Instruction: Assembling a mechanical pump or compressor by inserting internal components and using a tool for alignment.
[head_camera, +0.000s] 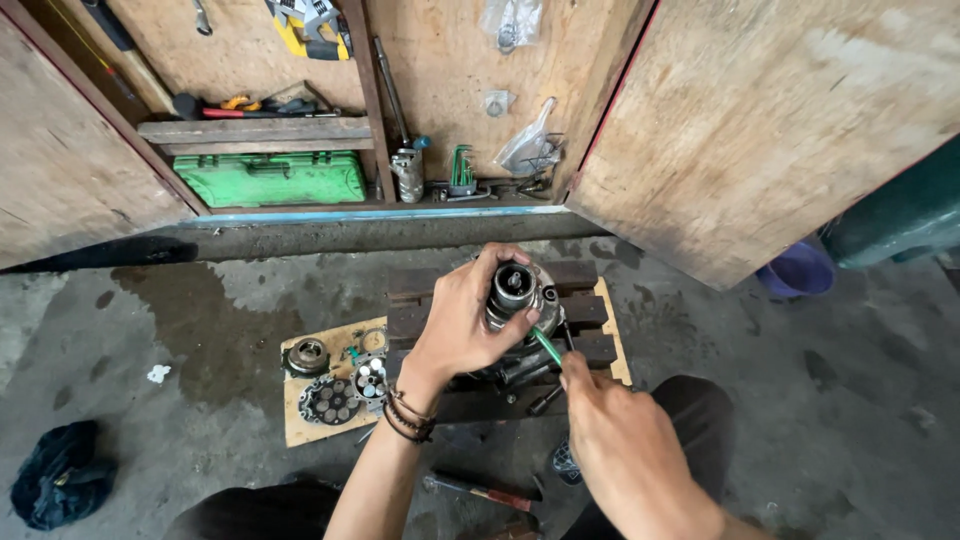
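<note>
My left hand (462, 320) wraps around a round grey metal compressor-like part (517, 292) standing upright on a dark slatted wooden pallet (580, 312). My right hand (610, 430) is just below and to the right of it, closed around a tool with a green shaft (546, 345) whose tip points at the lower side of the metal part. Beaded bracelets sit on my left wrist. Several dark bolts (543, 402) lie on the pallet between my hands.
A piece of cardboard (300, 425) to the left carries a pulley, a round plate with holes and small parts. A hammer (478, 490) lies by my knees. A green toolbox (270, 178) and hex keys sit in the open wooden cabinet. A dark rag (60, 475) lies far left.
</note>
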